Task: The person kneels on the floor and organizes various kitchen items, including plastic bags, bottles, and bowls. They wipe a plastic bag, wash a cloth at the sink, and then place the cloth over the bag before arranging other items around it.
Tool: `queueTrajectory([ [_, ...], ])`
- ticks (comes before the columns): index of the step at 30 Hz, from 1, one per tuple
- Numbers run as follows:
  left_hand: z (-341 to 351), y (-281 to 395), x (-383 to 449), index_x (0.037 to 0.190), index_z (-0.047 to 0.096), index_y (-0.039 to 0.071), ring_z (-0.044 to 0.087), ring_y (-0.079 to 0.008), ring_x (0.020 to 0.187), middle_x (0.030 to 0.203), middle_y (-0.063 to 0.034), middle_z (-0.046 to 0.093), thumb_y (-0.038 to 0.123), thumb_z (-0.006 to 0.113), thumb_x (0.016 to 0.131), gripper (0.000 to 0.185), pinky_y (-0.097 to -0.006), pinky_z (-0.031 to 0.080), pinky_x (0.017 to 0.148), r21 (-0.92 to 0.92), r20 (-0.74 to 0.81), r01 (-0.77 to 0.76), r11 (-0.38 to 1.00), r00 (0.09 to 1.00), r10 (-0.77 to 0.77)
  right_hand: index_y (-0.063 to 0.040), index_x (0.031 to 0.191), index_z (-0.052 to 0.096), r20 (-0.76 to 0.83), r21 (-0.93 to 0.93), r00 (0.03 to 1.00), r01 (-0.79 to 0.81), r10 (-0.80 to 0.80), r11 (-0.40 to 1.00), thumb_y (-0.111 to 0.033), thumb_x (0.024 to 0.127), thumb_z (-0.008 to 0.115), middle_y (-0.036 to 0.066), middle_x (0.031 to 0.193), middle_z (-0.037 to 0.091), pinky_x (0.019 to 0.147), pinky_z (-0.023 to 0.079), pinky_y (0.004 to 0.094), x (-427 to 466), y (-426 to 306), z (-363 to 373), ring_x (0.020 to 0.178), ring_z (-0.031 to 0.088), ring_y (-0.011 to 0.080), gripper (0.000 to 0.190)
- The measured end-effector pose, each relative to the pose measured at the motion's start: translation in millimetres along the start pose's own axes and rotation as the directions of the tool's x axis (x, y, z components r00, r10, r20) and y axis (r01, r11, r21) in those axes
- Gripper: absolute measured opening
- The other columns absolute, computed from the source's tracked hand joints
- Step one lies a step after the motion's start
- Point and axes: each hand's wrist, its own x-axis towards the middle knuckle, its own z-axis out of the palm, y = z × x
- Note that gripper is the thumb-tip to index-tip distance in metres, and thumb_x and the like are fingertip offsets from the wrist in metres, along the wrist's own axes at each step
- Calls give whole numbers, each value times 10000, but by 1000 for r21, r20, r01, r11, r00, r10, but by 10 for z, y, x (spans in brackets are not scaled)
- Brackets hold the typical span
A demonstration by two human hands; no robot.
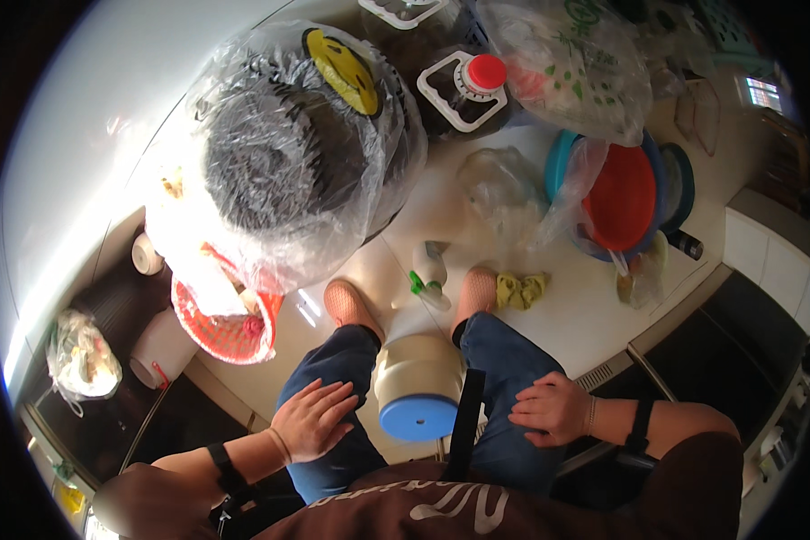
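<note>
My left hand [316, 420] lies palm down on the left thigh of my blue jeans [337, 358], its fingers slightly spread and nothing in them. On the right thigh rests my right hand [555, 409], also holding nothing, with small gaps between the fingers. A cream plastic stool [420, 368] with a round blue top stands between my legs. Just past it, between my pink slippers [348, 307], is a white plastic bottle [430, 262] with a green top. A crumpled yellow cloth [521, 290] lies beside the right slipper.
A large round object under a clear plastic bag [290, 155] stands ahead left, beside a red basket [226, 327]. Ahead are a red-capped jug [476, 88] and a full plastic bag [574, 67]. Right of them sit a red basin [621, 196] and a dark cylinder [685, 244]. Dark cabinets flank both sides.
</note>
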Motion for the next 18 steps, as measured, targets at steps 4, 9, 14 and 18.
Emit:
queueTrajectory([
  [4, 201, 110, -160, 1182, 520, 73, 505, -264, 1133, 1231, -122, 525, 262, 595, 806, 427, -409, 372, 992, -53, 25, 31, 998, 999, -29, -143, 913, 656, 25, 100, 999, 45, -47, 994, -242, 689, 640, -7, 926, 618, 830, 379, 323, -45, -117, 189, 957, 569, 149, 245],
  [9, 482, 320, -328, 1176, 512, 62, 506, -280, 1122, 1236, -130, 517, 239, 615, 795, 433, -411, 383, 983, -113, 20, 59, 992, 998, -57, -144, 843, 643, -2, 138, 998, 55, -55, 989, -216, 674, 632, -19, 864, 605, 782, 393, 330, -29, -334, 479, 930, 570, 151, 183],
  [14, 771, 469, -415, 1172, 513, 60, 508, -291, 1102, 1239, -134, 511, 251, 601, 807, 421, -403, 383, 978, -145, 0, 83, 986, 996, -84, -136, 814, 635, 107, 129, 993, 39, -53, 991, -193, 675, 621, -7, 843, 604, 766, 398, 337, -45, -497, 738, 897, 572, 164, 151],
  [18, 997, 553, -462, 1163, 517, 55, 500, -299, 1101, 1250, -136, 498, 232, 584, 814, 397, -393, 392, 964, -158, -27, 97, 983, 994, -102, -133, 765, 612, -14, 179, 999, 39, -37, 983, -211, 672, 625, -15, 829, 602, 738, 394, 325, 55, -622, 924, 841, 566, 158, 122],
])
